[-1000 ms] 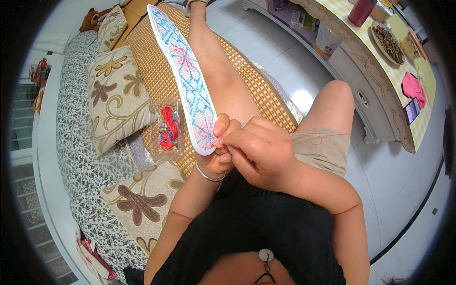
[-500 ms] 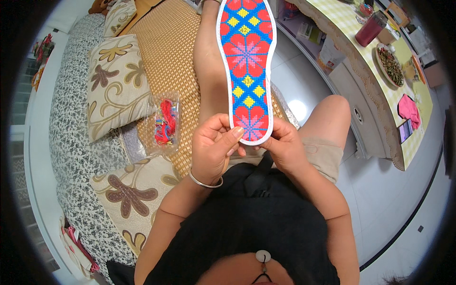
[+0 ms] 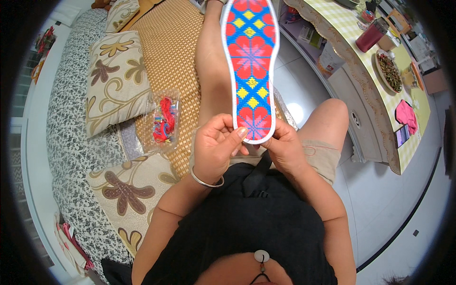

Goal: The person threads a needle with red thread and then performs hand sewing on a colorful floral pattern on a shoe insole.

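An embroidered shoe insole (image 3: 251, 59) stands out over my lap, patterned with red flowers, blue lattice and yellow diamonds inside a white rim. Its toe end runs off the top of the picture. My left hand (image 3: 218, 142) pinches the lower left edge of the heel, thumb on the stitched face and fingers behind. On the other side of the heel, my right hand (image 3: 285, 145) grips the edge, its fingers partly hidden behind the insole. To the left, a clear plastic pack (image 3: 164, 121) of red and multicoloured thread lies on the woven mat.
Patterned cushions (image 3: 118, 85) lie on the sofa (image 3: 71, 142) at my left, beside the woven mat (image 3: 164, 47). A table with a checked cloth (image 3: 342, 28) at right bears a dark red bottle (image 3: 372, 35), a plate of food (image 3: 388, 71), a pink cloth (image 3: 406, 116) and a phone (image 3: 402, 136).
The insole has shifted slightly to the right in the picture and tilts a little differently. Both hands keep their hold on the heel end.
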Tool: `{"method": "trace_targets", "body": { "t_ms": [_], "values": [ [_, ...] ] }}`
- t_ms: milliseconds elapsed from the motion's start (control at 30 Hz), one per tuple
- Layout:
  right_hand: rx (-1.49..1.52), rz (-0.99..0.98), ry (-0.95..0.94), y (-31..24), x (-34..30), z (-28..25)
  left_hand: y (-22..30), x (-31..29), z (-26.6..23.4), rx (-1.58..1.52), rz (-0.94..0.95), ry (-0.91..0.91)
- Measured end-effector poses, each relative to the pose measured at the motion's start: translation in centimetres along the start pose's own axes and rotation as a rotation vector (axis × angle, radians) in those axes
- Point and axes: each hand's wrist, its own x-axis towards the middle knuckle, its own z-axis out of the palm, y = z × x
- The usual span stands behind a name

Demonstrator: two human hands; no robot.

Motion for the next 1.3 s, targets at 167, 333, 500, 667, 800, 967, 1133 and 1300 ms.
{"method": "trace_targets", "body": {
  "t_ms": [167, 333, 500, 667, 800, 967, 1133, 1300],
  "values": [
    [-0.897, -0.725, 0.305, -2.0, 0.0, -0.6, -0.1, 0.3, -0.3, 0.027, 0.088, 0.063],
    [-1.136, -0.924, 0.033, -3.5, 0.2, 1.3, -0.7, 0.4, -0.2, 0.126, 0.117, 0.041],
    [-0.129, -0.558, 0.273, -9.9, -2.9, -1.0, -0.6, 2.3, -3.0, 0.326, 0.248, 0.273],
    [0.034, -0.820, 0.350, -24.1, -13.7, -25.2, 0.0, 5.3, -10.8, 0.543, 0.463, 0.614],
    [-0.009, -1.253, 0.848, -30.8, -29.6, -44.7, 0.2, 6.6, -12.8, 0.450, 0.443, 0.656],
    [-0.350, -1.202, 1.154, -23.6, -17.3, -32.2, -0.1, 5.2, -9.1, 0.384, 0.370, 0.516],
    [-0.698, -0.622, 0.769, -10.4, -3.3, -8.3, -0.1, 2.9, -2.9, 0.300, 0.250, 0.271],
    [-1.086, -0.878, 0.169, -4.4, 0.3, 0.2, 0.0, 1.6, -0.8, 0.207, 0.228, 0.159]
  ]
}}
